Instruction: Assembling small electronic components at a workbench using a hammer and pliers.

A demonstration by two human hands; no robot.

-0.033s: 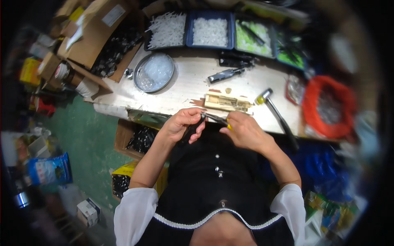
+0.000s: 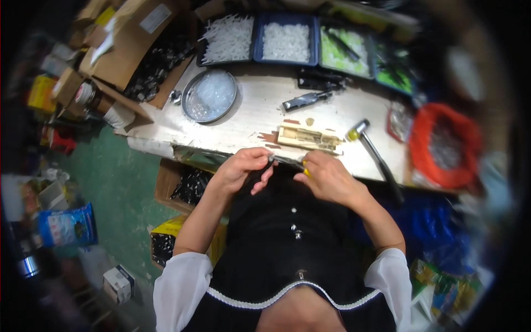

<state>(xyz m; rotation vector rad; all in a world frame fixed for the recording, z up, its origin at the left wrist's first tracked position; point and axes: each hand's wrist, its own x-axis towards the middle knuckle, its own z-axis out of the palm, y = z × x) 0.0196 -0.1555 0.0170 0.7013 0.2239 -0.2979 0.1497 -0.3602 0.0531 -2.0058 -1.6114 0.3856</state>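
Observation:
My left hand (image 2: 246,167) is closed, its thumb and forefinger pinching a small black piece (image 2: 269,164) just off the bench's front edge. Most of that piece is hidden by the fingers and blends into the black clothing behind it. My right hand (image 2: 331,178) is wrapped round a slim tool with a dark shaft and a yellow handle (image 2: 306,171). The tool's tip points left and meets the black piece at my left fingertips. Just beyond the hands, a pale wooden block with a slot (image 2: 307,137) lies on the bench.
A hammer (image 2: 371,146) lies to the right, near a red-rimmed container (image 2: 416,138). Behind are a utility knife (image 2: 306,102), a round metal pan (image 2: 234,105) and trays of small parts, including a blue one (image 2: 258,50). Cardboard boxes (image 2: 124,41) crowd the left.
Both hands keep their grips and nearly the same place. The black piece shows slightly less between my left fingers, and the bench has shifted a little to the right in view.

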